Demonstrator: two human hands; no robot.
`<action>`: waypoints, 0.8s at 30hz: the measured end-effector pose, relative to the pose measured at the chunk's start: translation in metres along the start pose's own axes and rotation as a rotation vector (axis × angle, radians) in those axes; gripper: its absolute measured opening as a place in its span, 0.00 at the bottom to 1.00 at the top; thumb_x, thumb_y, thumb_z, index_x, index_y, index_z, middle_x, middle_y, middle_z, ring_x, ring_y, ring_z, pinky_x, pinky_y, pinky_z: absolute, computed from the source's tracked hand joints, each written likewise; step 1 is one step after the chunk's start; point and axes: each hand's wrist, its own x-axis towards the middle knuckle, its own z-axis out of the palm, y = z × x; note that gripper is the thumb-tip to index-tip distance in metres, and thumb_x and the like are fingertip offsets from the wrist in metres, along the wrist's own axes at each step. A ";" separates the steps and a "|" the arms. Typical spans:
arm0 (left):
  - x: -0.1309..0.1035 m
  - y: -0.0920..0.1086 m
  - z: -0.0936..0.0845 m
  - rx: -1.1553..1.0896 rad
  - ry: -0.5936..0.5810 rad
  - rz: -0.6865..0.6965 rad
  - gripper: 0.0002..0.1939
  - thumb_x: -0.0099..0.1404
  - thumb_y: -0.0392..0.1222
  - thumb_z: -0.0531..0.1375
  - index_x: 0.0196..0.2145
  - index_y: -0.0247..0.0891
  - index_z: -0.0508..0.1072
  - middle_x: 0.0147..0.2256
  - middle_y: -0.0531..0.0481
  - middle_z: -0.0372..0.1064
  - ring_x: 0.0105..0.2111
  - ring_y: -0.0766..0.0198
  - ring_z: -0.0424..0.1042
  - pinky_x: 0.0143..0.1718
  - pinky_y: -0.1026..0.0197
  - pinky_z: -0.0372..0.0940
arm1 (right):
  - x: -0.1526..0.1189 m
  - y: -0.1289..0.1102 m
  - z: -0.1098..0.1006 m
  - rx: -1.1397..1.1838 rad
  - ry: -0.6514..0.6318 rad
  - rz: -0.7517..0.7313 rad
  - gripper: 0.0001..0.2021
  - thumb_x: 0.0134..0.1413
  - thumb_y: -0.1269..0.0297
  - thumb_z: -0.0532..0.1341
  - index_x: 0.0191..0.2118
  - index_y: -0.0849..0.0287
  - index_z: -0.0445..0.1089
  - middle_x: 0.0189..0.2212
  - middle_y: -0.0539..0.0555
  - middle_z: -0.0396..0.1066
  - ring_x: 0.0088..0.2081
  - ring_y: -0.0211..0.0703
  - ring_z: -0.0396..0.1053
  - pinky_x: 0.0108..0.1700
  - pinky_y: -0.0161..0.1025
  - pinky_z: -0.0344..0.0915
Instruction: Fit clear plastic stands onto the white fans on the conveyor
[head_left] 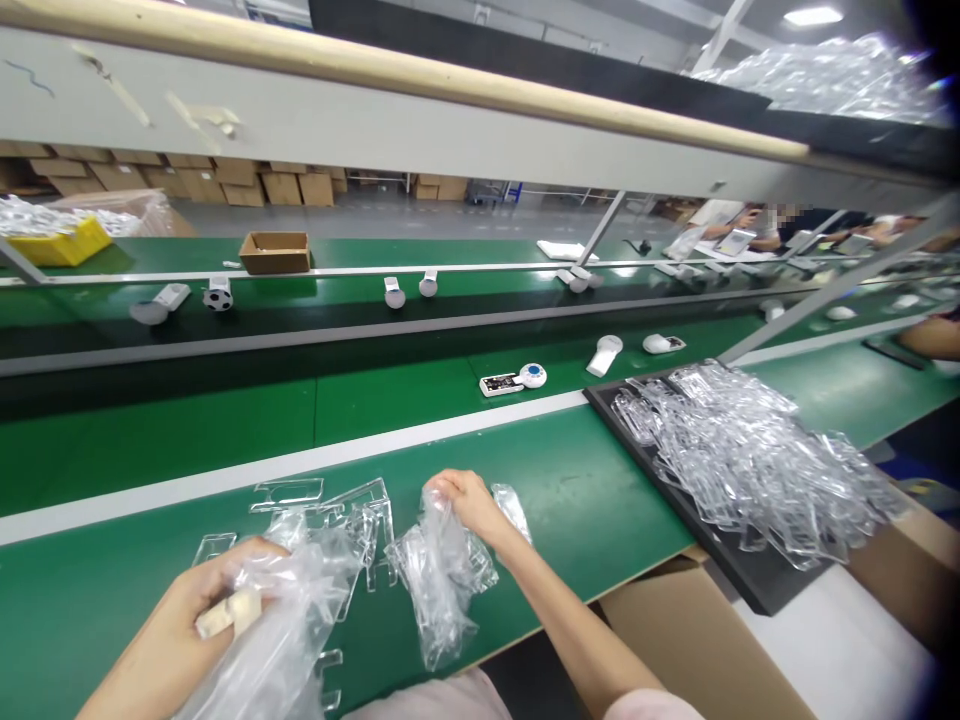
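My left hand (176,625) is closed on a crumpled clear plastic bag (289,620), with pale wrapping around one of its fingers. To the right, my right hand (466,503) pinches the top of another clear plastic bag (441,590), which hangs down onto the green bench. Behind and between the two bags lie several clear plastic frame-like pieces (360,505), loosely piled. A further clear piece (511,510) rests just behind my right wrist. What the bags contain is hard to make out through the creased film.
At the right, a black tray (675,520) is heaped with clear plastic pieces (750,455). White devices, one with exposed circuitry (512,380), lie on the green conveyor (375,400). A small brown box (274,254) stands beyond. An overhead beam (375,110) crosses above; co-workers' arms show far right.
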 end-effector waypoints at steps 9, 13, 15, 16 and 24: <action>0.005 0.019 0.003 -0.061 -0.345 0.050 0.11 0.56 0.50 0.58 0.33 0.42 0.74 0.30 0.52 0.73 0.31 0.60 0.71 0.32 0.66 0.65 | -0.011 -0.032 -0.016 0.494 0.026 -0.026 0.06 0.43 0.65 0.60 0.30 0.60 0.69 0.24 0.48 0.69 0.30 0.37 0.67 0.39 0.37 0.62; 0.001 0.022 0.007 -0.097 -0.349 0.052 0.14 0.58 0.52 0.56 0.31 0.40 0.73 0.28 0.51 0.71 0.28 0.61 0.69 0.30 0.66 0.63 | -0.025 -0.051 -0.021 0.488 0.025 -0.133 0.07 0.44 0.67 0.60 0.33 0.59 0.68 0.27 0.47 0.67 0.31 0.36 0.65 0.38 0.36 0.61; -0.002 0.021 0.010 -0.118 -0.327 0.041 0.15 0.58 0.54 0.56 0.30 0.40 0.73 0.27 0.51 0.70 0.27 0.61 0.69 0.29 0.65 0.62 | -0.032 -0.061 -0.024 0.380 0.037 -0.167 0.07 0.46 0.70 0.58 0.35 0.58 0.68 0.27 0.47 0.65 0.30 0.36 0.63 0.36 0.35 0.61; -0.003 0.021 0.011 -0.123 -0.312 0.033 0.15 0.58 0.54 0.56 0.31 0.40 0.73 0.27 0.51 0.70 0.27 0.61 0.68 0.29 0.65 0.62 | -0.036 -0.066 -0.025 0.309 0.047 -0.180 0.07 0.47 0.71 0.57 0.35 0.58 0.68 0.27 0.47 0.65 0.30 0.36 0.63 0.36 0.35 0.61; -0.010 0.025 0.010 -0.096 -0.309 0.043 0.17 0.58 0.55 0.54 0.34 0.40 0.73 0.31 0.49 0.72 0.29 0.60 0.70 0.31 0.64 0.64 | -0.049 -0.096 -0.037 0.212 0.036 -0.297 0.08 0.55 0.71 0.54 0.40 0.55 0.67 0.29 0.47 0.63 0.32 0.35 0.61 0.36 0.34 0.60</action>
